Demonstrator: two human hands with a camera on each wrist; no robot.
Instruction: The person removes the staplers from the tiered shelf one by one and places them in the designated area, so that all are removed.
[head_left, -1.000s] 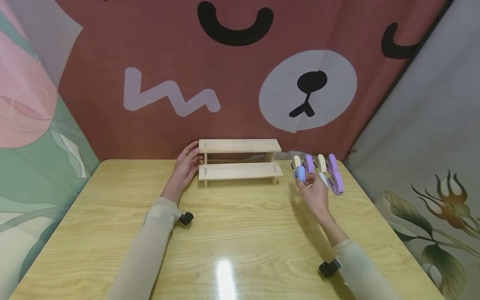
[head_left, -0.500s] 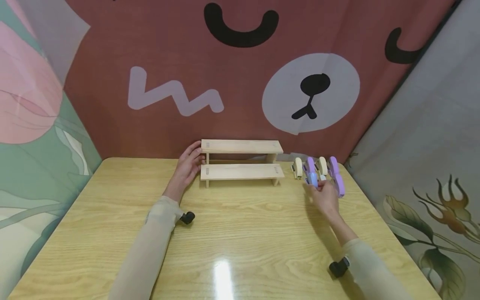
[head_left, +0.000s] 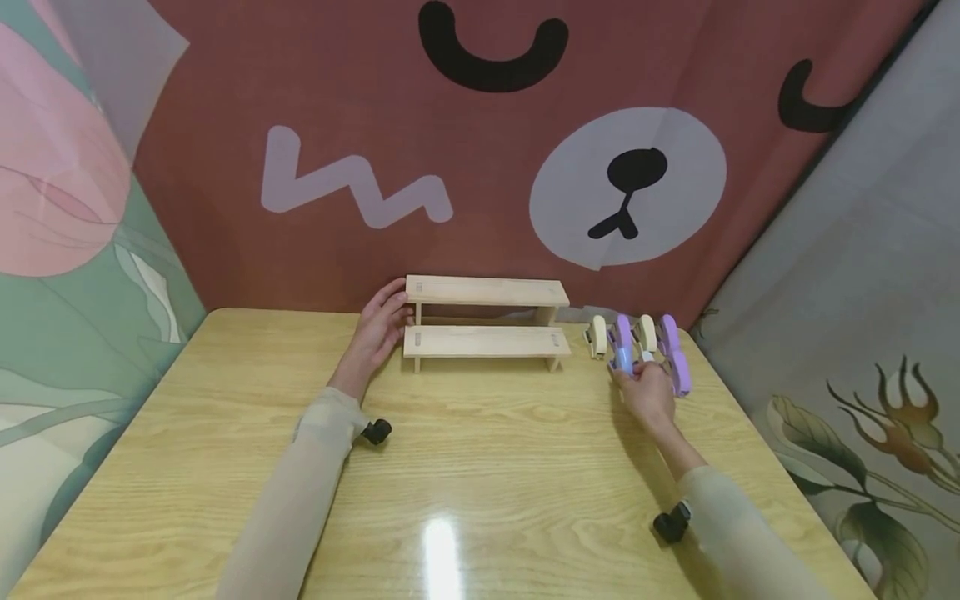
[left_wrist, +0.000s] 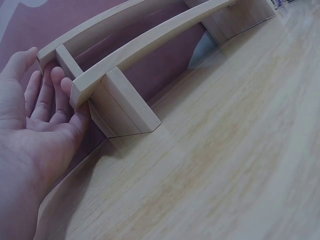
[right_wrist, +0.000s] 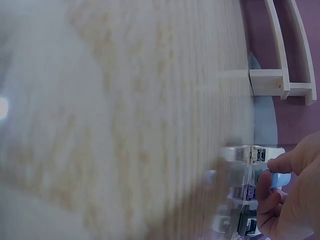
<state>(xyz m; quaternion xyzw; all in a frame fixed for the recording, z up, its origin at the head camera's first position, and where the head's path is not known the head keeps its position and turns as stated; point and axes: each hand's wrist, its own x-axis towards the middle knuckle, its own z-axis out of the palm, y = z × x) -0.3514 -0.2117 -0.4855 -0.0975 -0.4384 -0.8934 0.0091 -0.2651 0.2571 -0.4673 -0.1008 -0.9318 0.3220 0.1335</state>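
Observation:
A two-tier wooden shelf (head_left: pixel 487 341) stands at the back middle of the table. At its left end is my left hand (head_left: pixel 375 336), its loosely bent fingers touching the board ends in the left wrist view. My right hand (head_left: pixel 649 392) pinches a small blue stapler (head_left: pixel 623 360) between thumb and fingers. The blue stapler is right in front of a purple stapler (head_left: pixel 622 328). Cream staplers (head_left: pixel 597 337) stand on either side of that purple one. A white stapler (head_left: pixel 647 357) is partly hidden behind my right hand.
Two more purple staplers, one behind the other, stand at the far right, the front one (head_left: pixel 679 372) beside my right hand. A bear-print curtain (head_left: pixel 480 242) hangs close behind the shelf. The wooden table (head_left: pixel 465 450) has a light reflection near its front.
My right hand has moved right and down with the blue stapler, from before the left cream stapler to before the purple one; little differs since half a second ago. The left hand stays at the shelf.

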